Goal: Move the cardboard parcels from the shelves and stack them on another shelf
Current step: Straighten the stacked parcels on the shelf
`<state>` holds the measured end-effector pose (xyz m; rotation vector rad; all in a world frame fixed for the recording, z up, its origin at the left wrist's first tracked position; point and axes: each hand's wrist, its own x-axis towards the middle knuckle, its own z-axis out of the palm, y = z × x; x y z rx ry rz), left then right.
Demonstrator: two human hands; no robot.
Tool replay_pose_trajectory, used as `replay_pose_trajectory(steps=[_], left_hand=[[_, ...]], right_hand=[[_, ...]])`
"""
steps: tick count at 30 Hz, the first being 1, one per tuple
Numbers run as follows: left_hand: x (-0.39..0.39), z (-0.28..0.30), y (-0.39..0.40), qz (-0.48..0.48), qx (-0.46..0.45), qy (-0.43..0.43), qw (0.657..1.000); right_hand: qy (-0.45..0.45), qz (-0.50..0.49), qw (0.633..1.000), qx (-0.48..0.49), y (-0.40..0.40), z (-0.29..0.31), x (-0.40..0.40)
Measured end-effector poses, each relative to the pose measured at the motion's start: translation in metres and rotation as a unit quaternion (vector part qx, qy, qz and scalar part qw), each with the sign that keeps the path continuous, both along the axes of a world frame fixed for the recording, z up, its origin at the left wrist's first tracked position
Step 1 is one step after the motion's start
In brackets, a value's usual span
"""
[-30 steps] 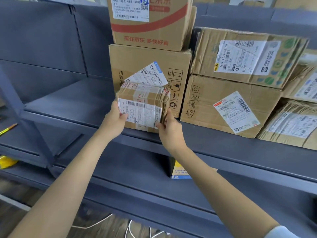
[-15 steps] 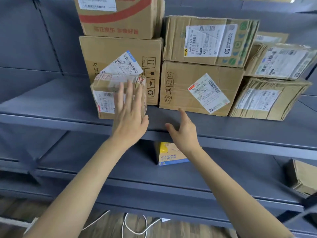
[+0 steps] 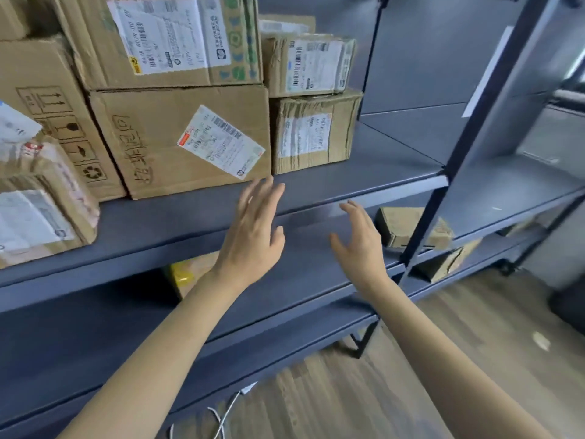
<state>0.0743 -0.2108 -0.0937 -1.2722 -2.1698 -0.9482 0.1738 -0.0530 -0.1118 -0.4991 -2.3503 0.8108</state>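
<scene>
Several cardboard parcels stand stacked on a grey shelf point(image 3: 364, 175). A small taped parcel point(image 3: 41, 210) sits at the far left near the shelf's front edge. A large parcel with a tilted label point(image 3: 190, 141) is in the middle, and a smaller parcel point(image 3: 313, 134) stands to its right with others on top. My left hand point(image 3: 253, 232) hovers in front of the shelf edge, fingers straight, holding nothing. To its right, my right hand point(image 3: 361, 239) is also spread and empty. Two more parcels point(image 3: 408, 226) lie on lower shelves at the right.
A dark upright post point(image 3: 459, 160) of the rack stands right of my hands. A yellow box point(image 3: 186, 274) sits on the shelf below. White cables point(image 3: 221, 419) lie on the wooden floor point(image 3: 443, 359). The right part of the upper shelf holds no parcels.
Both hands left the small taped parcel on the shelf and moved right. The view swung right, so that parcel now sits at the far left.
</scene>
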Motion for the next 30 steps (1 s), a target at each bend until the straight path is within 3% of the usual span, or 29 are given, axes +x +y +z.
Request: replay_pose_trajectory(steps=[13, 20, 30], left_hand=[[0.1, -0.021, 0.21, -0.178, -0.057, -0.025, 0.982], [0.139, -0.056, 0.324, -0.203, -0.104, -0.057, 0.972], [0.157, -0.095, 0.401, -0.135, -0.175, -0.255, 0.941]], right_hand=[[-0.044, -0.243, 0.968, -0.042, 0.172, -0.014, 0.16], [-0.077, -0.261, 0.96, -0.074, 0.28, -0.04, 0.211], [-0.176, -0.192, 0.961, -0.096, 0.371, -0.075, 0.221]])
